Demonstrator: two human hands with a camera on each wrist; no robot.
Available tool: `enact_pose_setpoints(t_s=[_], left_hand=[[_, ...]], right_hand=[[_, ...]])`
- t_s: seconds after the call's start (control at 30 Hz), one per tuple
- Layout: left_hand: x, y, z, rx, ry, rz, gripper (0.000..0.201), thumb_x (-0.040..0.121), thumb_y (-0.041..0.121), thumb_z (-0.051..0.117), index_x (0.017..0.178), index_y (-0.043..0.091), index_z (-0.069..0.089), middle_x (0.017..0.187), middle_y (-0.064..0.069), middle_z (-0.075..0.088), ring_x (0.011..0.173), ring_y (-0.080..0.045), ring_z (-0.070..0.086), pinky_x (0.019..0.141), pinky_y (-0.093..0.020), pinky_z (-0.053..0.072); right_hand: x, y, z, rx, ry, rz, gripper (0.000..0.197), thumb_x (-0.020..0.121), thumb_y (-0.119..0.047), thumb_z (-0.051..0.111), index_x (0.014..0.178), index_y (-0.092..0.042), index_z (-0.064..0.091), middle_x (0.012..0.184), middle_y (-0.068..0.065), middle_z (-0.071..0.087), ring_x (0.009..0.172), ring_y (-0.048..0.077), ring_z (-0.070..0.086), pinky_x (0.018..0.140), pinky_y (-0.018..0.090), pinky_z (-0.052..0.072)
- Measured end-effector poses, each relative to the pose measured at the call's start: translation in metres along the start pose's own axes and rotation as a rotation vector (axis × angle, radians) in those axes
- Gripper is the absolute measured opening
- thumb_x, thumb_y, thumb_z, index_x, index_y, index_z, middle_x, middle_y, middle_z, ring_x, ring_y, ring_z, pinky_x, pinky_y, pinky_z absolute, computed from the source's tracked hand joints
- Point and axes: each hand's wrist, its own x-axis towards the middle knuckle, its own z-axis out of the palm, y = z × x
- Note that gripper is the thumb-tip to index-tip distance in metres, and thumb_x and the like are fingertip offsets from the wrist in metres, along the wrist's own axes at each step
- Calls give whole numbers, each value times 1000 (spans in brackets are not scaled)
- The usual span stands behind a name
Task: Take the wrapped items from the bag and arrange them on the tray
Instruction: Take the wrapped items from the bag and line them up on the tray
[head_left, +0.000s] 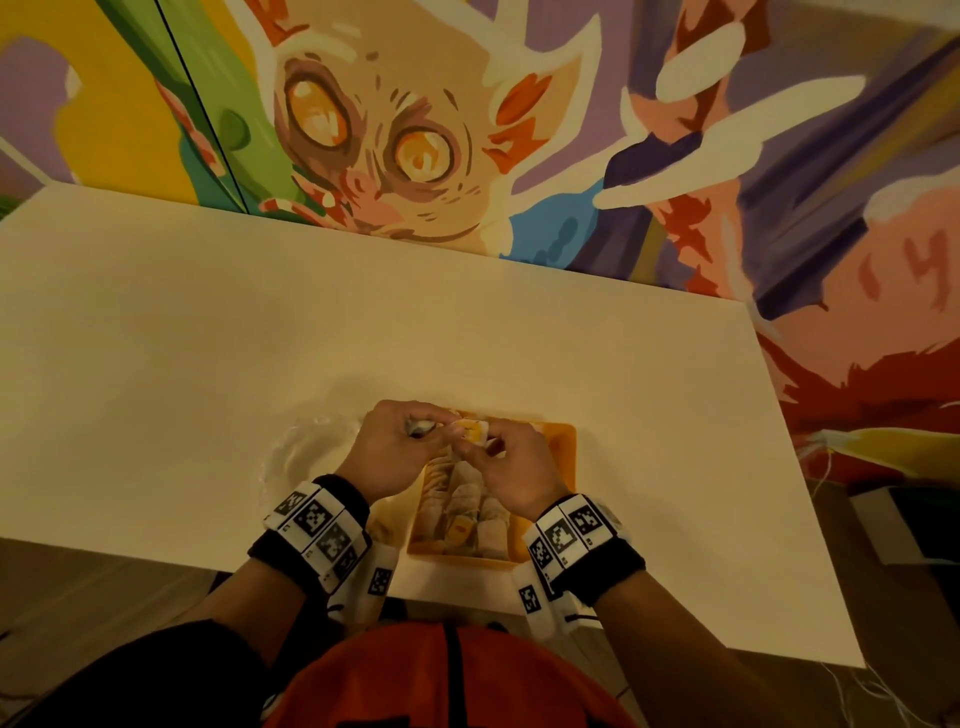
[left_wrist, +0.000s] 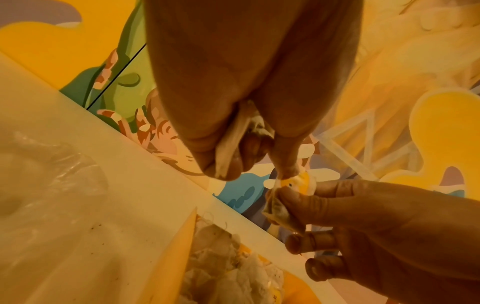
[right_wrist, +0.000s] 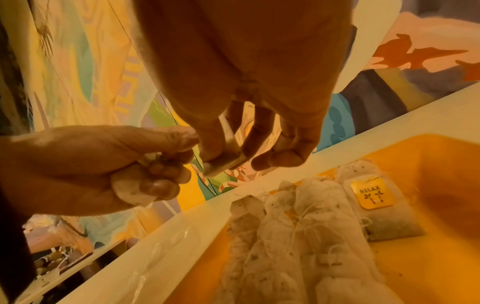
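Head view, left to right: the clear, crumpled plastic bag (head_left: 306, 452) lies flat on the pale tabletop (head_left: 208, 338) at about nine o'clock from the hands. The left hand (head_left: 397, 447) is curled into a loose fist round a small white paper tea bag (right_wrist: 130, 191), with its thumb and forefinger reaching right. The right hand (head_left: 511, 467) pinches a second tea bag with a yellow tag (head_left: 470, 431) between thumb and forefinger, its other fingers curled loosely below; the left fingertips (left_wrist: 285, 172) nip the same bag's tag end. Both hands hover together above the twelve o'clock edge of the shallow orange plastic tray (head_left: 563, 441). In the tray rows of white tea bags (right_wrist: 293, 236) already overlap, one showing a yellow "RELAX" tag (right_wrist: 372, 194).

The risk, I judge, is the two-handed tug: thin paper and string could tear, or the tag could pull off. The bag balled in the left fist may crush or slip out, landing on the neat rows and disturbing them.
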Motion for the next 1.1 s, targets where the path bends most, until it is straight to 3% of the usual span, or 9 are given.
enact_pose_setpoints(t_s=[0.17,0.43,0.53,0.63,0.7,0.9,0.93,1.0,1.1], left_hand=[[0,-5,0,140,12,-55,6,90,23,68,85,20,72,90,14,69,81,8,63,68,-2,41],[-6,-19,0,479,-16,-207,20,91,32,63,100,15,71,101,3,68,94,-15,61,76,-21,41],[-9,-25,6,550,-22,-267,23,93,29,61,105,11,67,108,-6,67,97,-23,61,74,-23,41],[-10,-29,10,584,-22,-273,24,92,25,62,108,7,64,114,-11,64,99,-26,60,74,-26,43],[-9,-31,11,669,-47,-263,28,93,26,60,109,4,62,114,-14,63,103,-29,59,77,-30,45],[-8,-41,13,747,-87,-304,18,93,20,57,100,4,61,109,-16,62,100,-31,59,71,-29,41],[-8,-41,13,756,-94,-299,16,93,19,56,98,4,60,108,-16,62,99,-31,59,70,-29,40],[-8,-42,14,758,-95,-292,13,93,17,55,95,5,59,106,-16,63,98,-32,59,69,-29,39],[-8,-44,15,752,-87,-285,9,91,14,55,90,6,58,103,-16,63,95,-32,60,68,-29,38]], right_hand=[[0,7,-5,21,21,99,14,89,-26,68,80,-36,70,80,-12,71,77,6,65,69,19,48],[7,29,-37,-267,239,324,23,89,-22,61,70,-9,61,72,11,63,75,31,57,58,29,33],[13,34,-39,-362,167,446,32,91,-13,53,61,-16,39,73,8,49,82,32,49,63,31,32],[18,29,-36,-457,96,522,7,93,-9,51,96,-14,56,116,17,53,107,37,55,79,38,45],[21,29,-30,-522,69,588,30,94,-5,53,123,-4,52,130,20,49,116,36,55,89,37,48],[26,27,-17,-560,-54,544,21,97,-1,47,109,-6,63,108,16,63,120,30,56,85,15,51],[24,24,-18,-549,-56,558,21,98,-4,44,104,-9,64,105,14,63,123,27,55,90,19,51],[21,20,-19,-524,-82,607,32,98,-12,47,128,-9,57,128,8,58,129,23,50,104,31,44],[24,18,-18,-524,-70,620,37,94,-8,54,131,-4,56,114,12,64,119,25,57,98,31,48]])
